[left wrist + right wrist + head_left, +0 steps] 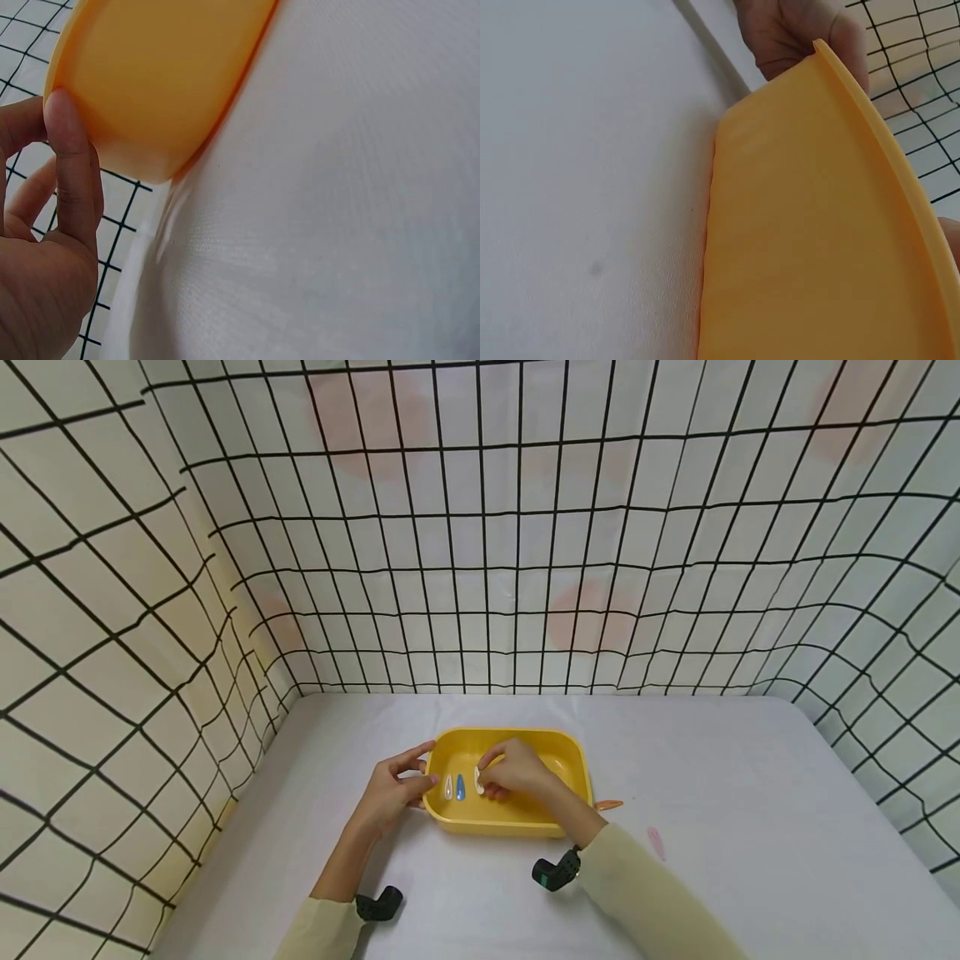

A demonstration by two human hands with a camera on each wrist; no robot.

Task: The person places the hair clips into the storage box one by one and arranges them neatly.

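Note:
A yellow tray stands on the white-covered table. At its left end my left hand grips the rim, the thumb on the near side in the left wrist view. Over the tray's middle, my right hand pinches a white snap hair clip close to the tray floor. Left of that clip, a pale pink hair clip and a blue hair clip lie side by side in the tray. The tray wall hides most of my right hand in the right wrist view.
An orange hair clip lies on the table right beside the tray's right end. Farther right and nearer is a pink hair clip. Black wire grid panels over white cloth enclose the table at the back and sides.

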